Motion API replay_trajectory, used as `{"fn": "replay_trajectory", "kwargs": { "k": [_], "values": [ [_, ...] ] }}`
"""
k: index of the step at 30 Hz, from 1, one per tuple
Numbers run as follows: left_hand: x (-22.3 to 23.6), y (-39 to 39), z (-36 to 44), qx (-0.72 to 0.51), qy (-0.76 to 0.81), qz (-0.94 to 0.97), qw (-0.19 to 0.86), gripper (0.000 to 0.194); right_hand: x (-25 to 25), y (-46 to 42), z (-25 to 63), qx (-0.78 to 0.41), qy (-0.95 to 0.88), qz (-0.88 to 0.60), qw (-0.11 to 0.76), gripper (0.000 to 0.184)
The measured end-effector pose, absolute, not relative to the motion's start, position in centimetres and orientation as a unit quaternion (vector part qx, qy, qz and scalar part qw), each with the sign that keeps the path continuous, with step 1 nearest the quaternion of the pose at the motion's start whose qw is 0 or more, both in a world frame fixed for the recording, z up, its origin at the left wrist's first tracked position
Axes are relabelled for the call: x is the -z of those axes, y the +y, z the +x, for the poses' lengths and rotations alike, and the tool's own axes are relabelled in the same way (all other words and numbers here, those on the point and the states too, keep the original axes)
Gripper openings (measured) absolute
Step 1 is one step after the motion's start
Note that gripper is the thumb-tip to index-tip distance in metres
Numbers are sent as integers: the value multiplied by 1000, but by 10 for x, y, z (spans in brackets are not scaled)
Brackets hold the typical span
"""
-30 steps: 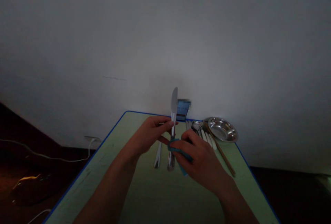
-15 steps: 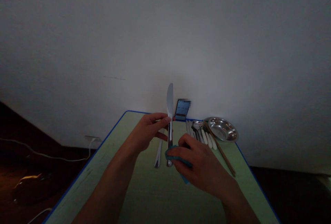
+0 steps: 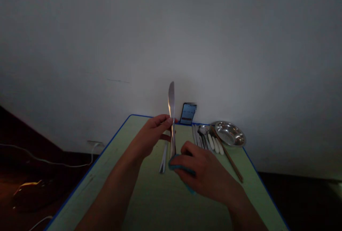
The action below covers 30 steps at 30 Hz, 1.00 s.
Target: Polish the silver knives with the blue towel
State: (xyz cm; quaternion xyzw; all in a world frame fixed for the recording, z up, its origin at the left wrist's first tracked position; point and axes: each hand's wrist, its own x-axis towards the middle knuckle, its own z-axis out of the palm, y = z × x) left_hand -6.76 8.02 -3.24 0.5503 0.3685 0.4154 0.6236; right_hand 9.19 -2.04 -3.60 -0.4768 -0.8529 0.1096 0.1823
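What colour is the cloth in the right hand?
The cloth is teal blue, best seen in the head view.

Head view, facing wall, angled down over table.

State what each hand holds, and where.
The left hand holds a table knife where blade meets handle; the right hand holds a blue cloth around the handle's lower end.

Bare left hand, bare right hand
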Motion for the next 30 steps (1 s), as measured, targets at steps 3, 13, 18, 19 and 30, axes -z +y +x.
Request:
{"fn": "replay_trajectory", "kwargs": {
  "k": [3,13,18,19,30],
  "values": [
    [32,79,-67,-391,358,554,642,22,34,-19,95,-142,-844,-467,221,17],
    [37,73,-63,-317,237,475,786,22,31,-16,103,-88,-774,-468,418,19],
    [35,73,-59,-270,158,414,855,16,34,-15,107,-27,-742,-480,468,22],
    [34,73,-59,-260,148,404,865,15,34,-14,108,-13,-738,-483,470,22],
    [36,68,-53,-226,160,389,879,12,37,-12,112,68,-729,-507,455,21]
  ]
}}
